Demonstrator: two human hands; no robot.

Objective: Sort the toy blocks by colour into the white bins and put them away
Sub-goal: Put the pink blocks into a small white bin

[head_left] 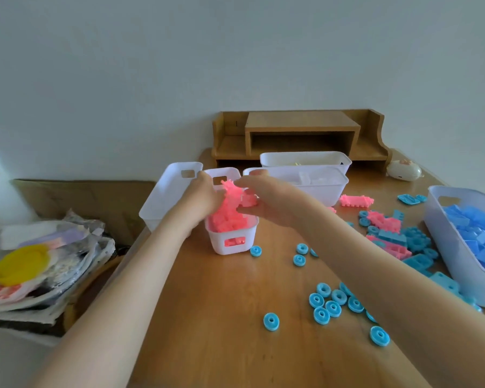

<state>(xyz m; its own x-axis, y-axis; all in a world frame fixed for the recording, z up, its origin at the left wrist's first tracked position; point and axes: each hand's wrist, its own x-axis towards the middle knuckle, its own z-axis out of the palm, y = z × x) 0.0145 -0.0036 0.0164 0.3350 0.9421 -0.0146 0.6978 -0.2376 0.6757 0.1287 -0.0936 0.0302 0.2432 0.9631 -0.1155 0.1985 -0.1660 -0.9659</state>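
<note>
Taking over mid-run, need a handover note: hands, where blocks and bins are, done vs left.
Left hand and right hand: both above the pink bin, gripping a clump of pink blocks.
Done: pink bin heaped full; blue bin at far right well filled with blue blocks.
On the table: mixed pile of pink and blue beside the blue bin, one pink piece behind it, blue rings scattered nearer.
Left: drop the clump in, sort pile and rings, put bins away.
</note>
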